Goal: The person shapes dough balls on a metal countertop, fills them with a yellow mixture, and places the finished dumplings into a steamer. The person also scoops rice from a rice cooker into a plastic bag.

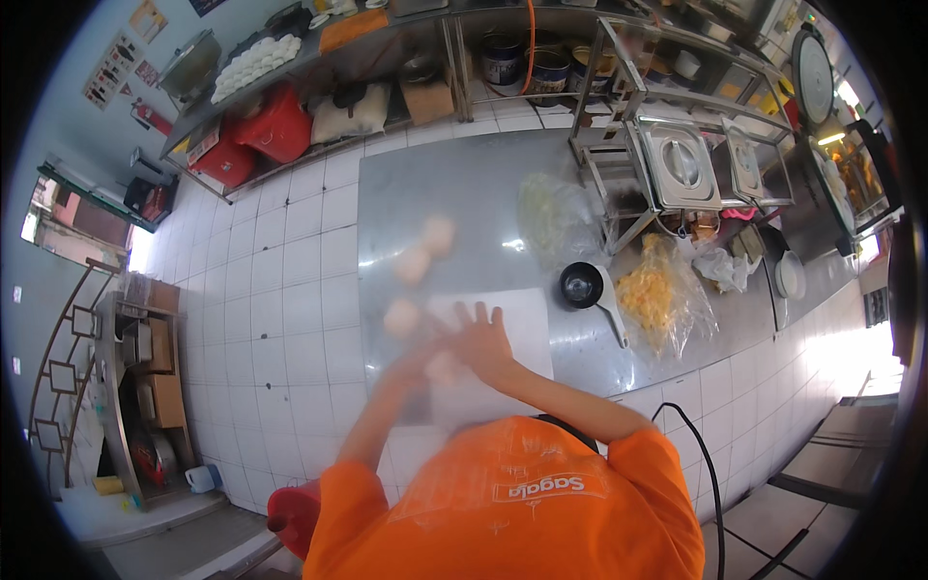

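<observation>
My right hand (pixel 483 342) is palm down with its fingers spread, over a white sheet (pixel 525 319) on the steel table (pixel 478 174). Beside it and partly behind it, my left hand (pixel 424 355) is blurred, so its fingers are hard to make out. A pale lump, apparently dough (pixel 444 367), shows below the hands, near both wrists. Several round pale dough balls lie on the steel beyond: one dough ball (pixel 402 319) is just left of the sheet, and another dough ball (pixel 438 234) sits farther up.
Right of the sheet are a black bowl (pixel 581 285), a light-handled tool (pixel 613 312) and a clear plastic bag of yellow pieces (pixel 651 297). A metal rack (pixel 616 94) with lidded steel pans (pixel 678 163) stands at the back right. A red bucket (pixel 296 515) is at lower left.
</observation>
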Demonstrator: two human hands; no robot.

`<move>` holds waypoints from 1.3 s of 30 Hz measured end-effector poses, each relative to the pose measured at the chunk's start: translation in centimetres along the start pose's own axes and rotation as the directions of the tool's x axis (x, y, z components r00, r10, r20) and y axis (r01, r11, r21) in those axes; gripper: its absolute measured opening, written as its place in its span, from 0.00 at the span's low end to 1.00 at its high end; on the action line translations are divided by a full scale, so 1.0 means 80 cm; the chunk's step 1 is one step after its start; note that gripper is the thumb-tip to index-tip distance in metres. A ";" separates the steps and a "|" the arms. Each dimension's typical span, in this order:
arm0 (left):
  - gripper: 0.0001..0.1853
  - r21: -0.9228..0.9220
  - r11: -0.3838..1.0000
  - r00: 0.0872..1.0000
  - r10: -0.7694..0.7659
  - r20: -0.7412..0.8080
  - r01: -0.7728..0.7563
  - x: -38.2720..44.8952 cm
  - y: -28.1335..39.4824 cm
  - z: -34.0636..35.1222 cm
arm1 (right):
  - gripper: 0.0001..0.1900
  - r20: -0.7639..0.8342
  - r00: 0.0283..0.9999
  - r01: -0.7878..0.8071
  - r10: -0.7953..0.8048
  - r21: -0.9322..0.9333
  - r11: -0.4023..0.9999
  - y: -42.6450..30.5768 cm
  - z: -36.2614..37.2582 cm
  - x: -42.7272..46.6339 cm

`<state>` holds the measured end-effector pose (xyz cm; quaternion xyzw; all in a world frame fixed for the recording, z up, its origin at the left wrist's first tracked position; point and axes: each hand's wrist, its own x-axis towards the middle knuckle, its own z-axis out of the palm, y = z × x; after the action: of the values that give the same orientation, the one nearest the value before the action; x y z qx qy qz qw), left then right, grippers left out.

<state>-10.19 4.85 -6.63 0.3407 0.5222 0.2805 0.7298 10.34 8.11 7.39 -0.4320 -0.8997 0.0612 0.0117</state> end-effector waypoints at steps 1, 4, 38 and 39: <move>0.37 0.023 1.000 0.993 -0.006 -0.115 0.008 -0.013 0.049 0.005 | 0.55 -0.049 0.996 -0.073 0.072 -0.017 0.997 0.006 -0.003 -0.004; 0.37 0.234 0.962 0.884 0.231 -0.407 -0.144 0.036 0.126 -0.063 | 0.51 -0.107 0.936 -0.311 0.335 0.192 0.931 0.038 -0.009 -0.039; 0.09 0.966 0.027 0.634 0.759 0.148 -0.259 0.105 0.211 0.589 | 0.32 -0.568 0.074 -0.619 0.819 0.618 0.484 0.393 -0.045 -0.380; 0.09 0.965 0.018 0.628 0.763 0.156 -0.262 0.108 0.214 0.590 | 0.34 -0.552 0.124 -0.664 0.824 0.571 0.482 0.418 -0.031 -0.394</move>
<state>36.45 12.32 12.47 0.8006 0.5481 0.2288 0.0797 56.25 4.56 6.86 -0.7969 -0.4424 -0.0527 0.4080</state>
